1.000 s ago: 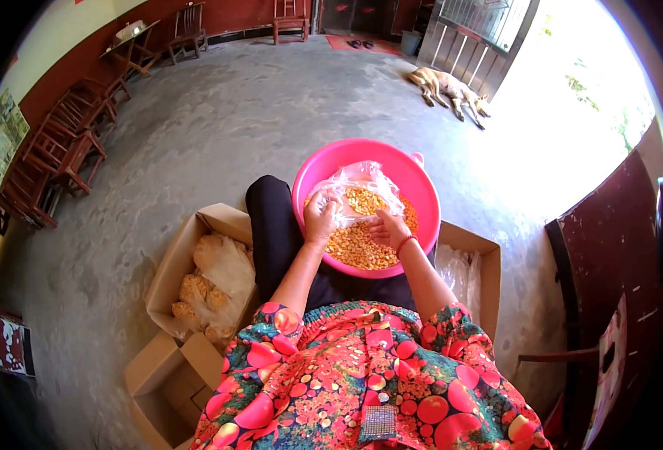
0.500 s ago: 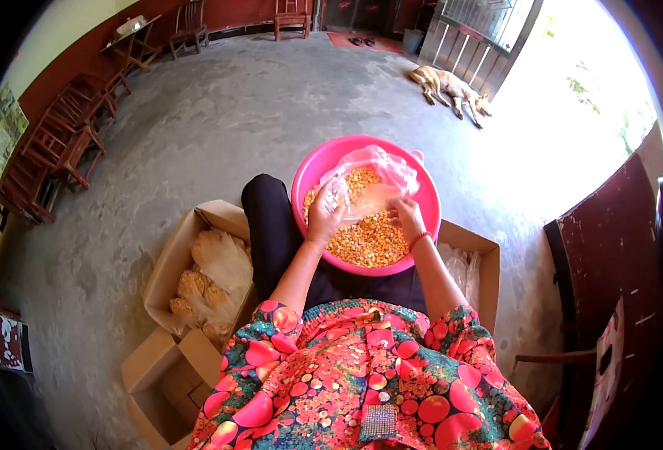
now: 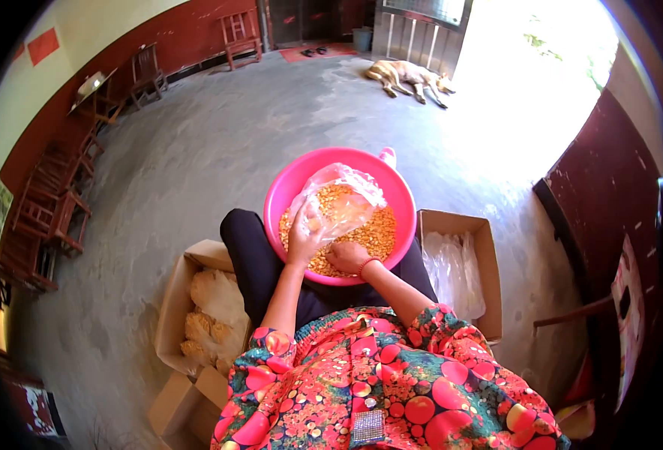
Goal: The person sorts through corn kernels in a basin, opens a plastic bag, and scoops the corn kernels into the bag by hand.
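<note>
A pink basin (image 3: 273,202) of loose yellow corn kernels (image 3: 377,234) rests on my lap. Inside it, a clear plastic bag (image 3: 358,184) lies spread with its mouth open, kernels showing within. My left hand (image 3: 304,238) is closed on the bag's near left edge. Low in the basin, my right hand (image 3: 346,257), with a red bracelet at the wrist, is curled into the kernels just below the bag. Its fingertips are partly hidden by the corn.
A cardboard box (image 3: 168,319) with filled bags stands at my left, another open box (image 3: 172,405) nearer. At my right, a box (image 3: 489,262) holds clear plastic bags (image 3: 455,274). A dog (image 3: 410,77) lies near the doorway. Wooden chairs (image 3: 65,217) line the left wall.
My right hand has left the bag's right edge and moved down and left into the kernels. The left hand still holds the bag. The camera view has turned to the right.
</note>
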`<state>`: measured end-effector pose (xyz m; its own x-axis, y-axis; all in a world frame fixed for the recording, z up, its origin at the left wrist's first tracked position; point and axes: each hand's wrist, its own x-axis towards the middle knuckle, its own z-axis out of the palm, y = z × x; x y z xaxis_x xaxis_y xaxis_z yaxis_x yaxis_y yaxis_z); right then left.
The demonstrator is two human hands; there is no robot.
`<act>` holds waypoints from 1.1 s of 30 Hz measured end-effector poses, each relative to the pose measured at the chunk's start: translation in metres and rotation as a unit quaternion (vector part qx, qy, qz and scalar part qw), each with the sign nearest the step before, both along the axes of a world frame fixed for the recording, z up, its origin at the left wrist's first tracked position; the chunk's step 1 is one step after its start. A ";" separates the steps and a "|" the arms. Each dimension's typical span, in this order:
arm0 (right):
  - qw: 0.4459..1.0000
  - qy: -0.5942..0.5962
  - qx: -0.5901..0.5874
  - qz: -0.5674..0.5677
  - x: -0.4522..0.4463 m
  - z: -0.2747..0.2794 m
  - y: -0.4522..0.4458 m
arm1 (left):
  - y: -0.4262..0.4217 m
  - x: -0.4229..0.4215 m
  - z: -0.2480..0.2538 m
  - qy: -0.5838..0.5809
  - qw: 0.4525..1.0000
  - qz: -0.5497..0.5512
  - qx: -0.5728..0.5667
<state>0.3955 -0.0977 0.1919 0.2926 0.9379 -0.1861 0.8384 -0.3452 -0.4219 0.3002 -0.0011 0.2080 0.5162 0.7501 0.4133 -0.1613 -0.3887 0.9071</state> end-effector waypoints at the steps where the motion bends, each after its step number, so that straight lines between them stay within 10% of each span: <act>1: 1.000 0.009 0.007 0.018 0.003 -0.004 0.000 | 0.002 0.000 -0.003 0.001 1.000 -0.009 0.003; 6: 0.995 0.004 0.091 0.048 0.022 -0.038 0.007 | 0.009 -0.005 -0.014 0.061 0.996 0.055 0.014; 8: 0.939 0.315 0.112 -0.076 0.024 -0.027 0.003 | 0.018 -0.002 -0.032 0.024 0.997 0.058 -0.033; 11: 0.850 0.478 0.104 -0.198 0.023 0.006 -0.005 | 0.009 -0.005 -0.013 0.066 0.995 0.073 0.026; 17: 0.873 0.467 -0.016 -0.136 0.027 -0.006 -0.002 | 0.015 -0.006 -0.028 0.081 0.991 -0.024 -0.103; 22: 0.757 0.630 0.004 -0.173 0.031 0.004 -0.006 | 0.007 -0.007 -0.017 0.067 0.986 -0.030 -0.151; 25: 0.816 0.570 -0.025 -0.097 0.026 0.005 -0.009 | 0.007 -0.006 -0.015 0.049 0.997 0.029 -0.059; 33: 0.759 0.639 -0.081 -0.089 0.020 0.027 -0.014 | 0.011 -0.009 -0.013 0.091 0.982 0.149 0.076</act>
